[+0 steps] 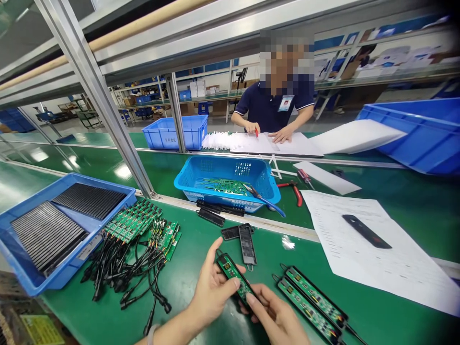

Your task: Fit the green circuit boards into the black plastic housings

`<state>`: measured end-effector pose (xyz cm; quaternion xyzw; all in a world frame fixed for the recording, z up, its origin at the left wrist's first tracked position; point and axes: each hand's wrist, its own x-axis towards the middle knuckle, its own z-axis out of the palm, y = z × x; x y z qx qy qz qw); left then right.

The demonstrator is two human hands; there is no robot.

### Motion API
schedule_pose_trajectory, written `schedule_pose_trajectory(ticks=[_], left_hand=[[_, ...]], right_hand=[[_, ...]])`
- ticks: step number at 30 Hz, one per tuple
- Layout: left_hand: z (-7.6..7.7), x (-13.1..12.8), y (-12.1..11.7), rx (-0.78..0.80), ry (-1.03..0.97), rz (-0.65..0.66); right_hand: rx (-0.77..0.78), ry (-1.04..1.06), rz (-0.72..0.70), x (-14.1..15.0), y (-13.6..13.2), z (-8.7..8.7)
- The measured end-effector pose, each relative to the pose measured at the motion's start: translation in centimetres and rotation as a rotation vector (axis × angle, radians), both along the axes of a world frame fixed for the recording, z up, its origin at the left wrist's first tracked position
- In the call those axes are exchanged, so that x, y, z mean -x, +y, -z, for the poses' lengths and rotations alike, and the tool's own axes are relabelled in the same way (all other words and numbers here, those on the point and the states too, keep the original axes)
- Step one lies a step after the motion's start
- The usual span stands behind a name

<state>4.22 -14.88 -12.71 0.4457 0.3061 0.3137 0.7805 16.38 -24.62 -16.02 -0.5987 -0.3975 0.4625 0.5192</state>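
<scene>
In the head view, the right grip (275,309) covered the lower end of a black case with a green circuit board (231,272), so how that end was finished could not be made out. The fingers behind the case were partly hidden, and the right wrist ran off the bottom edge. Single strands were hard to trace among the black cables (118,273) on the table (194,261). The case slanted between both hands — the left grip (212,292) closed around its upper part, thumb on the board, the right closed around its lower part, thumb likewise pressed on top. Two filled cases (305,305) lay apart, just right of the right grip.
</scene>
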Motion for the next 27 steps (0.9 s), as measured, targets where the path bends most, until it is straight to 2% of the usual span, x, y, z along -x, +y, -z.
schedule_pose_trajectory(ticks=[1, 5, 8, 10, 13, 16, 23, 27], left_hand=[[0.0, 0.0, -0.2, -0.012, 0.020, -0.001], [0.0, -0.1, -0.8, -0.071, 0.079, -0.018], [-0.1, -0.1, -0.5, -0.068, 0.084, -0.055], [-0.3, -0.1, 0.0, -0.058, 0.079, -0.111], [-0.6, 0.2, 0.5, -0.049, 0.058, -0.168], [-0.7, 0.3, 0.5, -0.040, 0.035, -0.114], [-0.5, 0.2, -0.2, -0.027, 0.010, -0.082], [-0.5, 0.1, -0.2, -0.023, 0.007, -0.105]], right_hand=[[0.010, 0.029, -0.003, 0.2, 0.1, -0.1], [0.013, 0.024, 0.130, 0.9, 0.1, 0.0], [0.039, -0.040, 0.072, 0.8, 0.1, 0.1], [0.025, -0.175, 0.044, 0.6, -0.1, 0.0], [-0.061, -0.481, 0.117, 0.2, -0.4, 0.0], [-0.158, -0.649, 0.116, -0.1, -0.7, 0.2], [-0.315, -0.637, 0.139, -0.3, -0.7, 0.2], [-0.303, -0.536, 0.138, -0.2, -0.7, 0.1]])
